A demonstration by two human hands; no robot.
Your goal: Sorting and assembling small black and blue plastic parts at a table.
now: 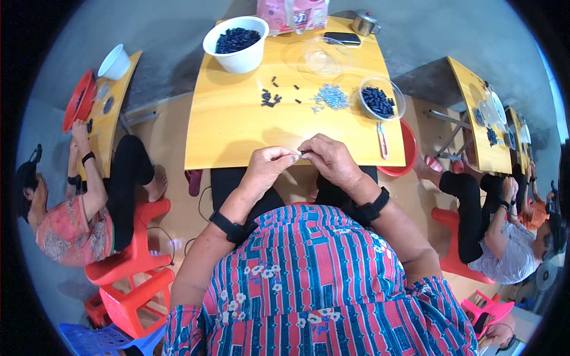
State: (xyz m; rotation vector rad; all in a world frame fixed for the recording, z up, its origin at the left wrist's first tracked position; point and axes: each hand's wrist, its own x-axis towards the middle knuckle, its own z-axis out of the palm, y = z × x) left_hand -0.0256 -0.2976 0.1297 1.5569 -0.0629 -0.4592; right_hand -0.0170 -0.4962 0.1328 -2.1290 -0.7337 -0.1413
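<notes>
My left hand (270, 169) and my right hand (333, 160) meet at the table's near edge, fingertips almost touching. A small black cylindrical piece (304, 152) shows in the pinch of my right hand. The left thumb and forefinger are pressed together beside it; what they hold is hidden. Beyond them lies a loose group of small black pieces (270, 99). To its right is a pile of small light-blue pieces (332, 97). A clear round tub (399, 113) at the table's right holds many black pieces (378, 102).
A white bucket of black pieces (237, 40) stands far left on the yellow table (231, 142). A clear lid (325, 59), phone (342, 39), metal cup (366, 24) and pink bag (291, 15) lie farther back. Tweezers (382, 140) lie right. People sit at side tables.
</notes>
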